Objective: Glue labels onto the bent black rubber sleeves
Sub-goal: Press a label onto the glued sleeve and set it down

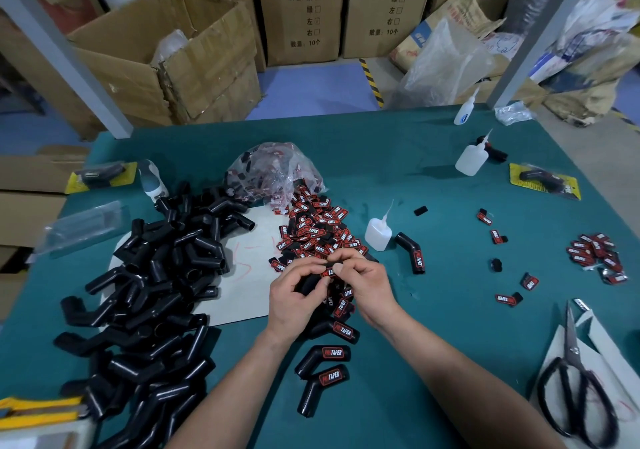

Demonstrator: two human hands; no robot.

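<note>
My left hand [294, 296] grips a bent black rubber sleeve [306, 286] at mid-table. My right hand [363, 282] pinches a red-and-black label [329, 271] against the sleeve's upper end. A heap of loose labels [318, 230] spills from a clear bag [273, 171] just beyond my hands. A big pile of unlabelled black sleeves [156, 275] covers the left side. Three labelled sleeves [327, 353] lie close to me, below my hands. A small glue bottle [379, 232] stands right of the label heap.
One labelled sleeve [412, 253] lies by the glue bottle. Two more glue bottles [469, 158] stand further back right. Scattered labels [595, 254] lie at right. Scissors [575, 393] rest on white paper at the near right. Cardboard boxes [166, 68] line the floor behind the green table [450, 327].
</note>
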